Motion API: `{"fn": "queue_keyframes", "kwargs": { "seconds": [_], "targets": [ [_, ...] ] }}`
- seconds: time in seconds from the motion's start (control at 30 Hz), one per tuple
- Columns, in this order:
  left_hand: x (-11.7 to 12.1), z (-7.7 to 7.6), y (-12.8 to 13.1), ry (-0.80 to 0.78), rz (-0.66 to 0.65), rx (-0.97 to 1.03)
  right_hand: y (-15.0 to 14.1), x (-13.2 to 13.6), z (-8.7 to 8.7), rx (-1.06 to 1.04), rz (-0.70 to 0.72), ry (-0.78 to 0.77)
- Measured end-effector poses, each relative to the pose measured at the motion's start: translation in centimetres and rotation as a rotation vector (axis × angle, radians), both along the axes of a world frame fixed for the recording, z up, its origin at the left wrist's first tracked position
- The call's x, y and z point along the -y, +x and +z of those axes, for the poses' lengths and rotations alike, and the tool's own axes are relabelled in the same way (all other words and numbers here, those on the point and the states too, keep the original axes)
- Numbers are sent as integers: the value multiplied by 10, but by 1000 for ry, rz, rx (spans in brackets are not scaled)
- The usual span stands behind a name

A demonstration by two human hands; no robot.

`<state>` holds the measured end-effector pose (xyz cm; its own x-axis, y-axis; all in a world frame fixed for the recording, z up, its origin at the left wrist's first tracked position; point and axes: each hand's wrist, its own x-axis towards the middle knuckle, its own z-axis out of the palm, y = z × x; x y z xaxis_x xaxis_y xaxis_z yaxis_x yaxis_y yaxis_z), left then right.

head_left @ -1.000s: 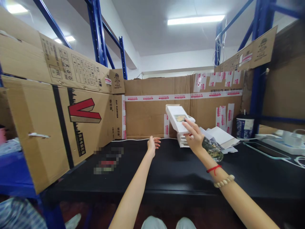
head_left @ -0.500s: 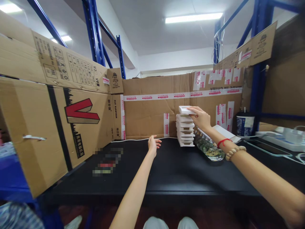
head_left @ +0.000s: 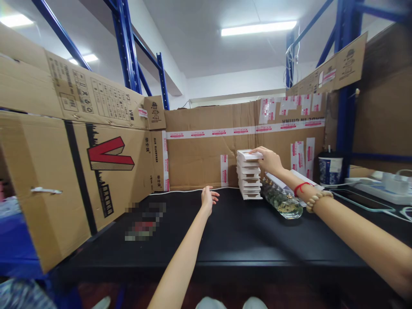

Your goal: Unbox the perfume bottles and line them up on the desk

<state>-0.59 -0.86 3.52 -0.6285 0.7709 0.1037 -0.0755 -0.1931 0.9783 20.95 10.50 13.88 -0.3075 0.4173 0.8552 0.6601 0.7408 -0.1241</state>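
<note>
A stack of several small white cardboard boxes (head_left: 250,182) stands on the black table (head_left: 225,231), near the back cardboard wall. My right hand (head_left: 269,159) is closed on the top white box (head_left: 248,156), which rests on the stack. Left of the stack, my left hand (head_left: 208,200) is held above the table with its fingers loosely apart and nothing in them. Just right of the stack lies a clear glass bottle (head_left: 288,208) with greenish contents, partly hidden by my right forearm. White card (head_left: 305,178) shows behind that forearm.
Printed cardboard panels (head_left: 119,171) wall the left side, and a taped cardboard sheet (head_left: 199,150) closes the back. At the right are a lidded cup (head_left: 330,169), a phone (head_left: 360,201) and a white power strip (head_left: 383,186) with cables. A pixelated patch covers something at the left.
My right hand has lowered the top white box onto the stack, moving slightly left. My left hand has stayed nearly in place. The view has shifted slightly.
</note>
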Motion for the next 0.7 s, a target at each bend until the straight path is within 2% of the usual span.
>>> {"fn": "queue_keyframes", "kwargs": {
  "seconds": [0.2, 0.47, 0.57, 0.7],
  "targets": [
    [0, -1, 0, -6, -19, -11, -1, -12, 4, -111, 141, -40],
    [0, -1, 0, -8, -13, -34, -5, -20, -6, -90, 129, -20],
    [0, -1, 0, -8, -7, -43, -5, -13, -5, -74, 106, -11],
    [0, -2, 0, -3, -2, -62, 0, 9, -5, -54, 39, 29]
  ]
}}
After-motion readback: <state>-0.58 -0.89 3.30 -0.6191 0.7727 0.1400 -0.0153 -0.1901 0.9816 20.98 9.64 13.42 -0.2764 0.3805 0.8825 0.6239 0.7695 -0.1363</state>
